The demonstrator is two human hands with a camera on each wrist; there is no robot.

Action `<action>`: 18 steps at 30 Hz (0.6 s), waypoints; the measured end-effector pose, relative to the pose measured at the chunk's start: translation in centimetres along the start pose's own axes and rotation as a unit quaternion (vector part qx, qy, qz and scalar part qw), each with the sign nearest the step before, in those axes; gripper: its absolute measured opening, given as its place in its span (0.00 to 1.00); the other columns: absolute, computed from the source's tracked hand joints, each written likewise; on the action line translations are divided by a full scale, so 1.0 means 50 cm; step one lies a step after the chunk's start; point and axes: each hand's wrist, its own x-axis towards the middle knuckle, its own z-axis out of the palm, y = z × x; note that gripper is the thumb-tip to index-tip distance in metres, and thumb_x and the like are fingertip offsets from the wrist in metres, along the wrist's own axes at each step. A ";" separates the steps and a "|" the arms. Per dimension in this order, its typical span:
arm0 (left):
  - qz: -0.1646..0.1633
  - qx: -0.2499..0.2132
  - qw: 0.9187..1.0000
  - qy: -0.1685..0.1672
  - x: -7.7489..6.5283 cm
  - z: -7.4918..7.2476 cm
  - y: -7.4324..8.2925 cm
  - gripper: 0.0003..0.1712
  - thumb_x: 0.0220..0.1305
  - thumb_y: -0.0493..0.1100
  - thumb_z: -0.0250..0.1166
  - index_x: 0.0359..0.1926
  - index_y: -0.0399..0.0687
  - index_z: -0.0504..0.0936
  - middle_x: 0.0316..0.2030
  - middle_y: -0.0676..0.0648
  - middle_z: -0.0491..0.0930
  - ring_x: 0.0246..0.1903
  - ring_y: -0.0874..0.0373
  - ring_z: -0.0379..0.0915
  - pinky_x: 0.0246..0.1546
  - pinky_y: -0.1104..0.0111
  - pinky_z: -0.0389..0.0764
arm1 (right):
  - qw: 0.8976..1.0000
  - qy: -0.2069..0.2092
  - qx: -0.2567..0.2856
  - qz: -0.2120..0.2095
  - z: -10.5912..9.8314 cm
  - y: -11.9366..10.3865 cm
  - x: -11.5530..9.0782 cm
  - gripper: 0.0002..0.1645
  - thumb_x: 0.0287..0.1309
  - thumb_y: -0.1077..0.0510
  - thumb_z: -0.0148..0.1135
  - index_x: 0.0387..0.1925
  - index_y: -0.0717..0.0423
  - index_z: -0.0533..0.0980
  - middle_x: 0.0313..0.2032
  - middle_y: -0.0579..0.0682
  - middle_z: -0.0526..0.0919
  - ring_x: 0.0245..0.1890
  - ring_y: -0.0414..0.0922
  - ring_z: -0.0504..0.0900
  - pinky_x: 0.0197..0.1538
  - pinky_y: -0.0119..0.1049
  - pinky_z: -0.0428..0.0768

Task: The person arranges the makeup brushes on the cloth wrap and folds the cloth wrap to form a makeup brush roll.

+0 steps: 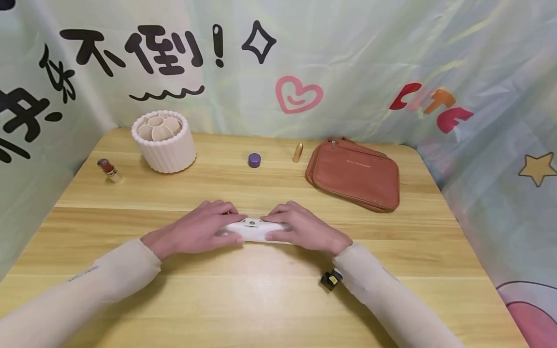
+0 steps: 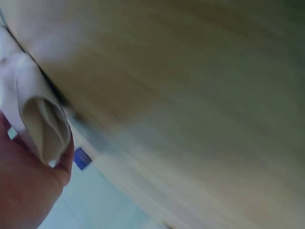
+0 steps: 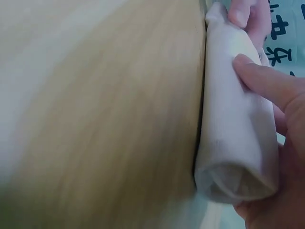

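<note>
A white rolled-up soft pouch (image 1: 256, 234) with a small metal snap on its tab lies across the near middle of the table. My left hand (image 1: 202, 229) grips its left end, thumb on the near side and fingers over the far side. At the other end, my right hand (image 1: 304, 228) holds it the same way. In the left wrist view, the open end of the roll (image 2: 31, 88) shows folded layers inside. The right wrist view shows the roll (image 3: 233, 119) lengthwise, close to the wooden surface, the right thumb pressing on its side.
Toward the back left stands a pale fluted round holder (image 1: 167, 152) with petal-shaped compartments, beside an uncapped lipstick (image 1: 110, 170). A purple lid (image 1: 254, 160) and a gold bullet-shaped tube (image 1: 298, 152) sit at the back. A reddish-brown zipped bag (image 1: 357, 176) lies at the back right.
</note>
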 end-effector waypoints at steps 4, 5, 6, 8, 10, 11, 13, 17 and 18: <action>0.011 -0.015 1.000 0.022 0.014 0.003 0.006 0.21 0.75 0.58 0.70 0.59 0.54 0.91 0.52 0.55 0.85 0.52 0.57 0.78 0.53 0.58 0.75 | 1.000 0.006 0.011 0.000 0.001 -0.005 0.008 0.24 0.73 0.47 0.72 0.64 0.51 0.86 0.54 0.45 0.89 0.54 0.43 0.80 0.58 0.40 0.80; 0.019 -0.017 0.999 0.030 0.016 0.004 0.005 0.17 0.75 0.56 0.71 0.56 0.54 0.93 0.50 0.55 0.86 0.51 0.57 0.79 0.53 0.57 0.76 | 1.000 0.008 0.016 0.002 0.002 -0.005 0.009 0.22 0.73 0.48 0.72 0.62 0.50 0.88 0.53 0.44 0.89 0.53 0.42 0.80 0.57 0.40 0.80; 0.026 -0.018 0.999 0.036 0.018 0.004 0.005 0.14 0.74 0.54 0.72 0.52 0.54 0.94 0.49 0.56 0.86 0.49 0.58 0.80 0.53 0.57 0.77 | 1.000 0.011 0.019 0.001 0.002 -0.006 0.010 0.19 0.73 0.49 0.72 0.60 0.49 0.89 0.51 0.43 0.89 0.52 0.42 0.80 0.57 0.39 0.81; 0.042 -0.012 0.998 0.049 0.021 0.005 0.005 0.10 0.74 0.52 0.73 0.46 0.55 0.95 0.46 0.57 0.87 0.47 0.59 0.80 0.51 0.58 0.78 | 1.000 0.015 0.025 0.004 0.002 -0.008 0.011 0.15 0.72 0.50 0.73 0.56 0.48 0.91 0.50 0.42 0.89 0.52 0.41 0.81 0.56 0.39 0.82; 0.055 0.001 0.997 0.057 0.024 0.005 0.006 0.09 0.73 0.52 0.74 0.44 0.56 0.95 0.45 0.57 0.87 0.46 0.59 0.80 0.50 0.59 0.78 | 1.000 0.021 0.021 0.005 0.002 -0.009 0.011 0.13 0.72 0.51 0.73 0.53 0.48 0.92 0.48 0.41 0.89 0.51 0.40 0.81 0.56 0.39 0.82; 0.058 0.007 0.996 0.060 0.024 0.005 0.007 0.09 0.73 0.52 0.73 0.43 0.56 0.95 0.44 0.57 0.87 0.46 0.59 0.80 0.49 0.60 0.77 | 1.000 0.022 0.018 0.008 0.002 -0.009 0.011 0.12 0.73 0.50 0.72 0.52 0.48 0.92 0.48 0.40 0.88 0.50 0.40 0.81 0.56 0.39 0.82; 0.059 0.014 0.996 0.063 0.025 0.005 0.008 0.09 0.73 0.52 0.73 0.43 0.55 0.95 0.44 0.57 0.88 0.46 0.58 0.80 0.49 0.60 0.76 | 1.000 0.027 0.010 0.009 0.003 -0.010 0.013 0.12 0.73 0.50 0.72 0.51 0.48 0.91 0.46 0.40 0.88 0.49 0.39 0.81 0.55 0.39 0.82; 0.043 -0.007 0.998 0.050 0.019 0.003 0.000 0.11 0.75 0.51 0.72 0.48 0.54 0.95 0.44 0.57 0.87 0.47 0.58 0.80 0.51 0.59 0.78 | 0.999 0.028 0.013 0.011 0.004 -0.005 0.012 0.13 0.75 0.47 0.70 0.50 0.47 0.91 0.44 0.40 0.87 0.45 0.38 0.81 0.52 0.37 0.82; 0.038 -0.021 0.998 0.043 0.016 0.002 -0.004 0.11 0.76 0.51 0.71 0.50 0.53 0.95 0.44 0.57 0.86 0.46 0.58 0.79 0.51 0.59 0.78 | 0.999 0.026 0.020 0.014 0.003 -0.001 0.009 0.13 0.75 0.46 0.70 0.50 0.47 0.91 0.44 0.40 0.87 0.45 0.38 0.81 0.52 0.37 0.82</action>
